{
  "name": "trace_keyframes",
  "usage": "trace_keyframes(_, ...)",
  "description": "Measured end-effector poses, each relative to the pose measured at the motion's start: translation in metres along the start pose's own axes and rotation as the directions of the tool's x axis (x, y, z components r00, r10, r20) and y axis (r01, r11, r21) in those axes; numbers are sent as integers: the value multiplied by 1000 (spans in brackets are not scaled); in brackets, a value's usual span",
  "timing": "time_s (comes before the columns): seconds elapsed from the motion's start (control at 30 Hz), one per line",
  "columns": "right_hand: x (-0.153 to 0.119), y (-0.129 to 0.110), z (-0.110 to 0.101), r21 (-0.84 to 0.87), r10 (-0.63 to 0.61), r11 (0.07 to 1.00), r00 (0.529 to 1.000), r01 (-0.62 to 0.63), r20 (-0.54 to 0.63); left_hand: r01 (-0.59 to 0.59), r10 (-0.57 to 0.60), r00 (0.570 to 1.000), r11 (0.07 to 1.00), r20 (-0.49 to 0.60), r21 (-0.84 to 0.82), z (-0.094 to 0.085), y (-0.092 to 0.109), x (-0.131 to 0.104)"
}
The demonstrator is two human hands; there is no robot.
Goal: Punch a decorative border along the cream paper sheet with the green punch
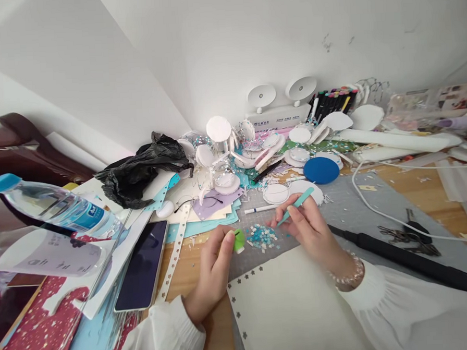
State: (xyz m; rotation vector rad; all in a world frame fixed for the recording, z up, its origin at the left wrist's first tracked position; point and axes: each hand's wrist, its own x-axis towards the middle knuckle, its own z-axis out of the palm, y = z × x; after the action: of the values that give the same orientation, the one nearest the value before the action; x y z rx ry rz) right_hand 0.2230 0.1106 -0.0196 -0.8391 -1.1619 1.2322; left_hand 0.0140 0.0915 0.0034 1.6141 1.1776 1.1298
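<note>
My left hand (215, 267) pinches a small green craft punch (239, 240) between thumb and fingers. In my right hand (306, 226) are slim teal tweezers (295, 205), slanting down to the left. Their tip is near a heap of tiny blue and white paper cut-outs (262, 237) between the hands. Just below the heap lies a cream sheet of paper (295, 302), with flower-shaped holes along its left and upper edges. My right forearm rests across the sheet's right side.
A phone (142, 266), a punched paper strip (175, 254) and a tilted water bottle (63, 210) are at left. Behind lie a black plastic bag (143, 172), white foam discs and a blue disc (321, 170). A black rod-like tool (410, 259), white cable and keys (407, 239) occupy the right.
</note>
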Motion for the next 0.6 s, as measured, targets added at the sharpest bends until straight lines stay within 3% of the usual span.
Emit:
trace_keyframes(0.37,-5,6,4,49,58,997,998,-58,21,21,-21,1000,1000,17,-6,1,1,0)
trace_keyframes(0.6,-6,0,5,-55,88,995,995,-85,41,47,-47,999,999,25,10,1,0,-1)
